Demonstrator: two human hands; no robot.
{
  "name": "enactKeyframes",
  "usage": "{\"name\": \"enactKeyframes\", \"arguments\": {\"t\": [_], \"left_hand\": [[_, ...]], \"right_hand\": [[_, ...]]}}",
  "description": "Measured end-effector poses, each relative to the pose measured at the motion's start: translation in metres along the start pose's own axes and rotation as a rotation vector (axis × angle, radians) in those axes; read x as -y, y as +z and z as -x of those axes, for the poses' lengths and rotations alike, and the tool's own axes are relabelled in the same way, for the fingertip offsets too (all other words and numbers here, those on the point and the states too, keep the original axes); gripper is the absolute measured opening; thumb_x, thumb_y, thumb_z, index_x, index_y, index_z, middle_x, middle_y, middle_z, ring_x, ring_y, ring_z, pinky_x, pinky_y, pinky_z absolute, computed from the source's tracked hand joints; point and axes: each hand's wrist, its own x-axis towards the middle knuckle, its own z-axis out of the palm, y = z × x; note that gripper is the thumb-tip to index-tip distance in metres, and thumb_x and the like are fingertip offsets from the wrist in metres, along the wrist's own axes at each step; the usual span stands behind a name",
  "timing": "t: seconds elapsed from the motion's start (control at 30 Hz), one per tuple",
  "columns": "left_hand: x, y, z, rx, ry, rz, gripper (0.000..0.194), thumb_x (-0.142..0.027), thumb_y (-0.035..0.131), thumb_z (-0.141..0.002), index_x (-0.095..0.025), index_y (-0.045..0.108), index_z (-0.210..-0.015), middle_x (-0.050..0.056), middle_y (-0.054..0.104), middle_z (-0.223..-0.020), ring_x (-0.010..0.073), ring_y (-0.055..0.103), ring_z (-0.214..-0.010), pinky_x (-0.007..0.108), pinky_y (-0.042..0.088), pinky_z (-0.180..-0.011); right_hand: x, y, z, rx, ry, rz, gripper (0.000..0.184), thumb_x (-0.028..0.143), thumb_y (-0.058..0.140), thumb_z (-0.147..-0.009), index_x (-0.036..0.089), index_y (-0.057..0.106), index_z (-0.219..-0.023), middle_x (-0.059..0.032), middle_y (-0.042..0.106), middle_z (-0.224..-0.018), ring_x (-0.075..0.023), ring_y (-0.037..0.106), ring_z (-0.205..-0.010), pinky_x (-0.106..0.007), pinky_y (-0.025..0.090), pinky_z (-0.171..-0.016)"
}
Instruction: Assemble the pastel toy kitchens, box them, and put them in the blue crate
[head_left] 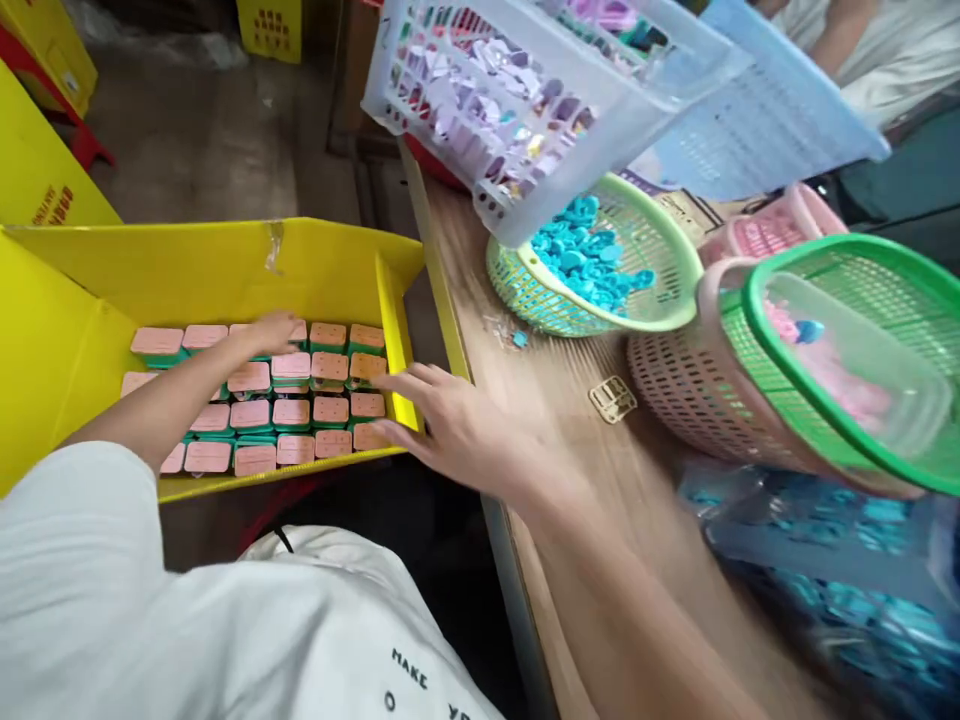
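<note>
Rows of small boxes with pink lids and green bodies point(250, 414) are packed in a large yellow carton point(225, 270). My left hand point(271, 332) reaches over the back rows, its fingers low on the lids, and seems to hold nothing. At the carton's right wall, my right hand point(457, 425) is open, thumb and fingers apart. Its fingertips reach past the wall's edge, by the rightmost boxes; whether they touch them I cannot tell.
On the wooden table point(540, 420) at right stand a translucent crate point(592, 130) of purple pieces, a green basket point(660, 290) with blue pieces, and a pink basket point(667, 400). Bagged blue pieces point(847, 600) lie nearer. A person's arm point(844, 40) shows at top right.
</note>
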Motion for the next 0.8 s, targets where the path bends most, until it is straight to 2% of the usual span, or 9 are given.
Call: {"name": "enactKeyframes", "arguments": {"t": [0.07, 0.13, 0.2, 0.27, 0.37, 0.47, 0.57, 0.67, 0.8], "left_hand": [[0.022, 0.051, -0.008, 0.081, -0.003, -0.009, 0.075, -0.020, 0.081, -0.075, -0.002, 0.054, -0.143, 0.027, 0.056, -0.146, 0.0384, 0.053, -0.133, 0.044, 0.044, -0.110], [0.033, 0.093, -0.013, 0.125, -0.006, -0.019, 0.093, -0.023, 0.083, -0.074, -0.004, 0.041, -0.154, 0.028, 0.044, -0.156, 0.0416, 0.044, -0.141, 0.048, 0.040, -0.114], [0.039, 0.121, -0.018, 0.148, 0.000, -0.024, 0.104, -0.028, 0.084, -0.074, -0.005, 0.030, -0.160, 0.028, 0.033, -0.164, 0.0430, 0.034, -0.147, 0.051, 0.033, -0.119], [0.043, 0.138, -0.024, 0.158, 0.011, -0.029, 0.108, -0.031, 0.082, -0.077, -0.005, 0.023, -0.163, 0.027, 0.024, -0.168, 0.0431, 0.027, -0.151, 0.051, 0.027, -0.123], [0.047, 0.154, -0.036, 0.169, -0.007, -0.035, 0.104, -0.030, 0.075, -0.082, -0.001, 0.018, -0.164, 0.029, 0.020, -0.169, 0.0449, 0.024, -0.152, 0.053, 0.026, -0.124], [0.045, 0.167, -0.048, 0.195, -0.045, -0.037, 0.104, -0.024, 0.072, -0.080, 0.001, 0.016, -0.164, 0.032, 0.028, -0.165, 0.0485, 0.029, -0.148, 0.056, 0.035, -0.118], [0.042, 0.178, -0.056, 0.196, -0.080, -0.045, 0.104, -0.019, 0.071, -0.077, 0.001, 0.017, -0.164, 0.033, 0.037, -0.158, 0.0525, 0.030, -0.146, 0.059, 0.041, -0.111], [0.040, 0.184, -0.058, 0.176, -0.096, -0.059, 0.097, -0.018, 0.066, -0.080, 0.000, 0.019, -0.163, 0.033, 0.040, -0.155, 0.0544, 0.029, -0.146, 0.060, 0.041, -0.109], [0.041, 0.187, -0.058, 0.153, -0.078, -0.074, 0.092, -0.021, 0.065, -0.083, -0.001, 0.023, -0.162, 0.032, 0.039, -0.156, 0.0532, 0.030, -0.147, 0.059, 0.038, -0.113]], "right_hand": [[-0.009, 0.019, -0.082, 0.198, 0.041, 0.145, 0.046, 0.044, 0.059, -0.100, 0.017, 0.064, -0.137, -0.0122, 0.071, -0.124, -0.0328, 0.069, -0.118, -0.046, 0.057, -0.099], [-0.023, 0.048, -0.150, 0.342, 0.109, 0.247, 0.045, 0.038, 0.063, -0.098, 0.015, 0.063, -0.137, -0.0145, 0.070, -0.131, -0.0324, 0.067, -0.124, -0.043, 0.055, -0.103], [-0.039, 0.082, -0.200, 0.450, 0.191, 0.290, 0.049, 0.034, 0.067, -0.095, 0.014, 0.061, -0.139, -0.0167, 0.067, -0.138, -0.0307, 0.065, -0.129, -0.038, 0.053, -0.105], [-0.056, 0.116, -0.228, 0.517, 0.258, 0.302, 0.047, 0.027, 0.066, -0.094, 0.013, 0.062, -0.139, -0.0181, 0.065, -0.141, -0.0300, 0.064, -0.131, -0.036, 0.053, -0.105], [-0.081, 0.160, -0.238, 0.555, 0.318, 0.295, 0.050, 0.015, 0.066, -0.090, 0.013, 0.061, -0.140, -0.0203, 0.063, -0.143, -0.0305, 0.062, -0.133, -0.037, 0.054, -0.105], [-0.102, 0.191, -0.233, 0.552, 0.389, 0.274, 0.058, 0.011, 0.070, -0.087, 0.014, 0.058, -0.143, -0.0212, 0.055, -0.152, -0.0311, 0.054, -0.141, -0.038, 0.052, -0.108], [-0.118, 0.209, -0.233, 0.503, 0.458, 0.238, 0.062, 0.013, 0.068, -0.090, 0.017, 0.050, -0.149, -0.0186, 0.046, -0.159, -0.0300, 0.045, -0.148, -0.039, 0.050, -0.111], [-0.130, 0.221, -0.238, 0.437, 0.503, 0.199, 0.063, 0.010, 0.058, -0.094, 0.019, 0.041, -0.155, -0.0160, 0.045, -0.159, -0.0269, 0.041, -0.150, -0.038, 0.048, -0.111], [-0.137, 0.239, -0.241, 0.428, 0.525, 0.157, 0.059, 0.004, 0.052, -0.093, 0.016, 0.047, -0.151, -0.0169, 0.048, -0.156, -0.0275, 0.044, -0.146, -0.039, 0.048, -0.110]]}}
